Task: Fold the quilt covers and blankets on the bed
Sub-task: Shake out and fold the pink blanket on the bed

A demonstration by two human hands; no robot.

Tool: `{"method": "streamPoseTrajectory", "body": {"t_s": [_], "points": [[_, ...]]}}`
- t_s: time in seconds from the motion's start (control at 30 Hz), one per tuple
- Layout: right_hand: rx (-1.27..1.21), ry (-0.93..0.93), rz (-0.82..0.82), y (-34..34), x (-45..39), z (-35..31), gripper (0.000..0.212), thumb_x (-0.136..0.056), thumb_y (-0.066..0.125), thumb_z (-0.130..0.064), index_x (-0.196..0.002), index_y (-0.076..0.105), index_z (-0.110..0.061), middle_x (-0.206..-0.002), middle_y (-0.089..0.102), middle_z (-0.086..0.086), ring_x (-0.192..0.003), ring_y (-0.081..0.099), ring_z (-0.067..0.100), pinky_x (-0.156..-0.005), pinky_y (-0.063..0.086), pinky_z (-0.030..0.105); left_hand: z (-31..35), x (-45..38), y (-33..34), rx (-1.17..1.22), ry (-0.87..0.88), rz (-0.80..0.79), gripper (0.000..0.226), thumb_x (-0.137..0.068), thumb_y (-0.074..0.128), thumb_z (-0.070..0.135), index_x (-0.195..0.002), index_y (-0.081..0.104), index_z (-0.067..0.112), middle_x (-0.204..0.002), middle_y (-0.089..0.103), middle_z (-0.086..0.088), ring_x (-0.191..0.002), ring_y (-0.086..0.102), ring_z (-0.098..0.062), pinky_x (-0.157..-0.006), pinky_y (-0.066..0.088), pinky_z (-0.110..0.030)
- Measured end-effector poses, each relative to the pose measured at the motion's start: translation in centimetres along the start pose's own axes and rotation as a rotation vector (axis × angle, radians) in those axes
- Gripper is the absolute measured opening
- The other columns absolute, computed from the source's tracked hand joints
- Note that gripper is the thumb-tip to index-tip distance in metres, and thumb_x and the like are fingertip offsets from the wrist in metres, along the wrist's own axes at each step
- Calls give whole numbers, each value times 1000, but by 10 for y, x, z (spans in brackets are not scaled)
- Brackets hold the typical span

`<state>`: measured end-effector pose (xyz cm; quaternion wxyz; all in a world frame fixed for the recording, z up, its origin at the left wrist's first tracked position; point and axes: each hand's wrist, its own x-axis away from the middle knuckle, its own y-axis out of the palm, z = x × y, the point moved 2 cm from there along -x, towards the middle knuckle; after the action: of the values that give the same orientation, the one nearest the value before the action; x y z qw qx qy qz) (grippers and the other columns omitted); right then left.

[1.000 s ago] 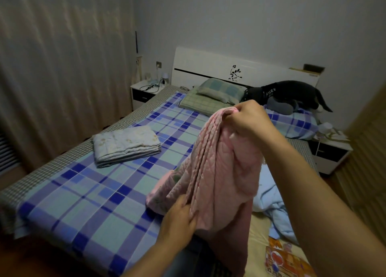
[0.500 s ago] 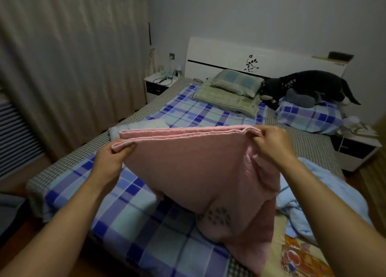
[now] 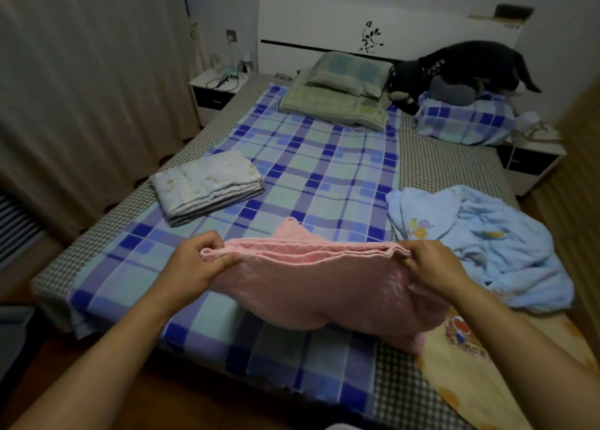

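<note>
Pink quilt (image 3: pixel 321 287): folded into several layers, held up by its top edge over the near end of the bed (image 3: pixel 448 166); its lower part sags onto the blue plaid sheet (image 3: pixel 324 170), and a far corner pokes up behind the held edge.
Left hand (image 3: pixel 198 264): grip closed around the quilt's left top corner, fingers curled over the stacked layers and thumb beneath.
Right hand (image 3: pixel 435 264): grip closed on the right top corner, fingers curled over the layers.
Yellow cover (image 3: pixel 467 374): lies flat at the bed's near right corner, just beside and partly under the pink quilt; it bears a cartoon print with writing too blurred to read.
Blue blanket (image 3: pixel 480 244): crumpled and unfolded on the right side of the bed, just beyond the right hand, with a small flower motif.
White folded quilt (image 3: pixel 207 183): a neat stack on the left side of the bed, well apart from the pink quilt.
Green pillows (image 3: pixel 341 89): two stacked at the head of the bed.
Plaid pillow (image 3: pixel 467 121): at the head on the right, with a black plush dog (image 3: pixel 454 69) lying on it.
Headboard (image 3: pixel 324 27): white, with a black leaf decal.
Nightstand (image 3: pixel 214 89): left of the headboard, with a cable on top.
Curtain (image 3: pixel 81 89): hangs along the left wall.
</note>
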<state>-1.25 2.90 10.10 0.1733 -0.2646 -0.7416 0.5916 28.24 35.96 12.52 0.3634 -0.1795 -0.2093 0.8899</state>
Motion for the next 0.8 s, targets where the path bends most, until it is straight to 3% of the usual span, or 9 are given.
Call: {"method": "streamPoseTrajectory", "body": {"t_s": [0.07, 0.13, 0.23, 0.33, 0.43, 0.5, 0.6, 0.7, 0.8], "points": [[28, -30, -111, 6, 12, -6, 12, -89, 56, -38, -94, 67, -42, -94, 74, -5, -89, 68, 23, -67, 47, 32, -12, 4, -9, 40, -8, -7, 41, -74, 82, 34, -63, 49, 12, -55, 47, 8, -54, 41, -1, -53, 35, -20], [-34, -67, -285, 4, 25, -13, 13, -86, 50, -45, -85, 62, -49, -87, 71, -11, -82, 67, 13, -71, 52, 35, -26, 7, -18, 85, -52, -35, 39, -80, 80, 21, -59, 48, 13, -55, 46, 9, -55, 42, -3, -54, 34, -20], [-357, 0, -616, -5, 46, -37, 20, -91, 64, -46, -84, 70, -28, -78, 69, -13, -73, 62, 3, -74, 53, 31, -49, 7, -31, 361, -259, -61, 32, -84, 75, 26, -67, 53, 11, -65, 48, -7, -64, 46, -16, -60, 36, -27], [-548, 90, -984, -6, 71, -70, 23, -93, 68, -36, -90, 75, -14, -86, 72, -7, -81, 63, 6, -79, 53, 26, -67, 7, -36, 633, -448, -42, 37, -79, 76, 39, -67, 48, 17, -67, 43, -11, -62, 46, -20, -59, 39, -31], [-360, 165, -846, 15, 82, -76, 27, -95, 63, -41, -91, 72, -15, -87, 74, -8, -79, 64, 4, -76, 51, 21, -67, 13, -32, 590, -417, -97, 36, -82, 73, 27, -65, 43, 16, -68, 41, -13, -64, 41, -21, -53, 38, -26], [-109, 145, -595, 30, 88, -71, 24, -96, 58, -42, -90, 68, -21, -92, 73, -4, -83, 65, 12, -74, 49, 28, -65, 26, -29, 251, -269, -212, 39, -81, 79, 17, -67, 43, 13, -65, 47, -8, -61, 43, -17, -49, 37, -23], [72, 96, -322, 53, 114, -65, 19, -95, 44, -46, -94, 59, -35, -98, 71, -6, -89, 65, 19, -70, 51, 37, -68, 56, -32, -169, -76, -365, 37, -67, 88, 37, -89, 60, 31, -81, 62, 9, -70, 54, -4, -64, 43, -22], [46, 74, -293, 77, 141, -62, 21, -91, 46, -45, -99, 61, -34, -98, 71, -9, -91, 66, 18, -70, 51, 37, -93, 90, -44, -386, 70, -618, 40, -65, 73, 65, -100, 56, 54, -99, 66, 17, -87, 61, 2, -76, 49, -20], [-68, 91, -396, 97, 151, -66, 13, -95, 59, -27, -105, 68, -29, -103, 72, -7, -96, 65, 18, -77, 49, 34, -129, 125, -53, -564, 276, -807, 27, -85, 66, 47, -109, 61, 36, -103, 60, 17, -91, 60, -1, -77, 48, -20]]}}
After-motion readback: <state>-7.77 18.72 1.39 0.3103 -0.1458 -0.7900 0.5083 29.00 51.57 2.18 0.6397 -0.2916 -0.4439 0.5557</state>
